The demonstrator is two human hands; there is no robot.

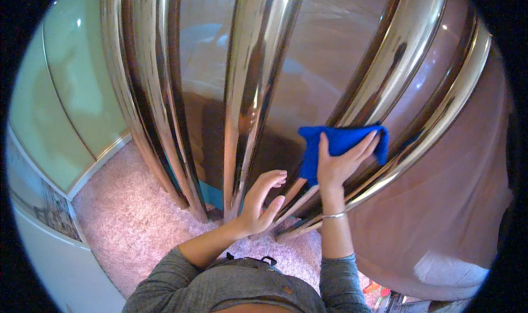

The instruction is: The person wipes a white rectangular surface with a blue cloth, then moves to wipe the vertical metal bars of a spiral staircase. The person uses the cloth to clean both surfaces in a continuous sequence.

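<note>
My right hand (338,168) is spread over a blue cloth (342,139) and presses it against a shiny, gold-toned metal tube (394,69). A thin metal bangle (333,215) circles that wrist. To the left, my left hand (262,210) hangs with nothing in it, thumb apart and fingers a little bent. It is in front of the lower ends of the tubes, near the middle metal tube (264,45); I cannot tell whether it touches any. Behind the tubes is a glossy brown surface (338,36) with blurred reflections.
More metal tubes (152,65) rise at the left. Pale green glossy panels (78,86) with gold trim stand beyond a pink shaggy carpet (119,218). Brown fabric (429,214) hangs at the right. A white surface (62,267) edges the lower left. Red objects (373,287) lie at the lower right.
</note>
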